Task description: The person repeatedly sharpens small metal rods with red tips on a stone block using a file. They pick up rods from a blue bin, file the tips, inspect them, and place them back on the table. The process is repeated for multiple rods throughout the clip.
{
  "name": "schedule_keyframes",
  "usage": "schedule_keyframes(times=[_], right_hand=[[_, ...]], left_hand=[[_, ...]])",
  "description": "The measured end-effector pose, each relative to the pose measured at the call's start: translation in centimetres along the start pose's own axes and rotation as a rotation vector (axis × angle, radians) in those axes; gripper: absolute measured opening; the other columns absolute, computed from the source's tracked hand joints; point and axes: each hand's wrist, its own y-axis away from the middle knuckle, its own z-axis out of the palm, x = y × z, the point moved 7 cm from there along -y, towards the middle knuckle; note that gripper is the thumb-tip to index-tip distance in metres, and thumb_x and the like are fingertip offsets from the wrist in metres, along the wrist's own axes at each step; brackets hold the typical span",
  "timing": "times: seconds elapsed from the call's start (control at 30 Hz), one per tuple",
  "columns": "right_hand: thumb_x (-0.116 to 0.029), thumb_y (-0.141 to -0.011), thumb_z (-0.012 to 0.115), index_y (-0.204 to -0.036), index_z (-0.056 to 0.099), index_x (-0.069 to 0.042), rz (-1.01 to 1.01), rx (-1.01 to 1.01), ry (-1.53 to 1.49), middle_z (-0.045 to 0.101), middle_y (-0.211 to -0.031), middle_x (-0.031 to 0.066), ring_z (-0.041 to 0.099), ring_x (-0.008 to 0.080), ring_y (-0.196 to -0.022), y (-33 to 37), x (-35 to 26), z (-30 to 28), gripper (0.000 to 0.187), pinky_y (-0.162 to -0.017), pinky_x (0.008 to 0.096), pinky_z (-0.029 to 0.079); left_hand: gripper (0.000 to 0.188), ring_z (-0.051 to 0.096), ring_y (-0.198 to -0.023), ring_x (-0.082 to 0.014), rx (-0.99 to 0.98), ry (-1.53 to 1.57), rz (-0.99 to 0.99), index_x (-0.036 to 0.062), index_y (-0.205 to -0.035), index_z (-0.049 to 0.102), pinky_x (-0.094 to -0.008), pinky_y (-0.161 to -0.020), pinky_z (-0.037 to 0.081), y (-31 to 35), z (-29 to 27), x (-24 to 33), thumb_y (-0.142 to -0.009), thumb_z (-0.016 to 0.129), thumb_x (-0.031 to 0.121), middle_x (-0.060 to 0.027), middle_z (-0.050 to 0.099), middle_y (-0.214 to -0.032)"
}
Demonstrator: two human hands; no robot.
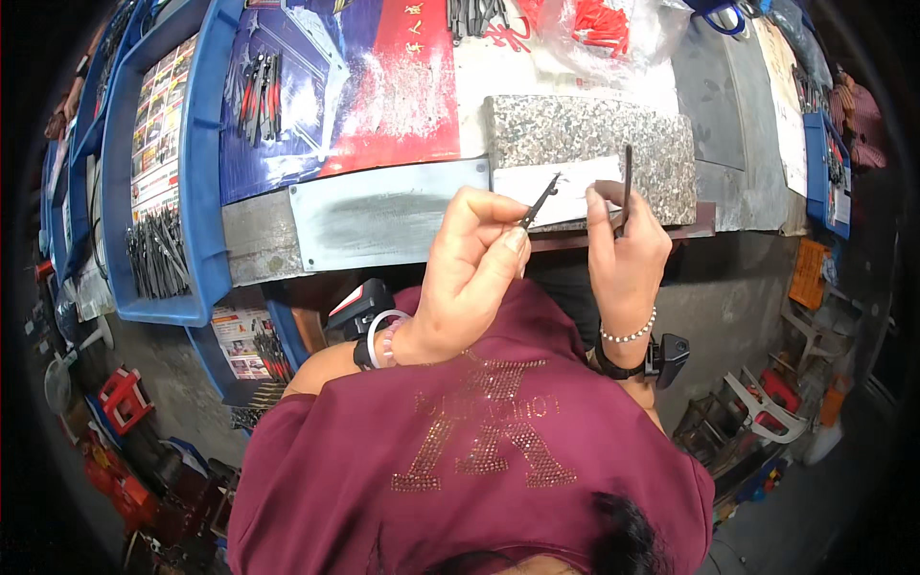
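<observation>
My left hand (465, 273) pinches a slim black metal piece (546, 195) between thumb and fingers. Its pointed end, with a small knob at the side, leans up to the right over a white paper (585, 182). A speckled stone block (585, 125) lies under that paper. In my right hand (628, 254), a thin dark bar (629, 168) stands nearly upright, its lower end hidden by the fingers. The right thumb and forefinger tips are near the black piece but apart from it. What kind of tool the bar is cannot be made out.
A blue bin (211, 192) at left holds several black metal pieces (158, 254). Black-and-red tools (259, 96) lie on a blue and red sheet. A smudged metal plate (383, 216) covers the bench's front edge. Red parts (602, 29) fill a clear bag at the back.
</observation>
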Motion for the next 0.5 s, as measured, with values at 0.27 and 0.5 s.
schedule_keyframes(times=[0.27,0.5], right_hand=[[-0.008,-0.089,0.065,-0.095,0.065,0.002,0.143,-0.004,-0.324,0.067,-0.078,0.0108,0.063,0.0155,-0.064,0.8,-1.3,-1.2,0.012,-0.058,0.0288,0.048],[0.0,-0.082,0.07,-0.089,0.06,0.001,-0.104,0.018,-0.566,0.063,-0.076,0.0075,0.062,0.0111,-0.063,2.1,-3.7,1.9,0.012,-0.053,0.0233,0.047]], left_hand=[[0.015,0.047,-0.069,-0.0058,-0.051,-0.035,0.017,-0.0004,-0.112,0.041,-0.0215,-0.063,0.041,-0.1,0.3,-0.2,-0.097,0.044,-0.001,-0.0028,0.052,-0.08],[0.014,0.052,-0.077,-0.0044,-0.052,-0.062,0.062,-0.001,-0.113,0.041,-0.0202,-0.068,0.044,0.3,1.0,-0.1,-0.098,0.042,-0.001,-0.0052,0.057,-0.089]])
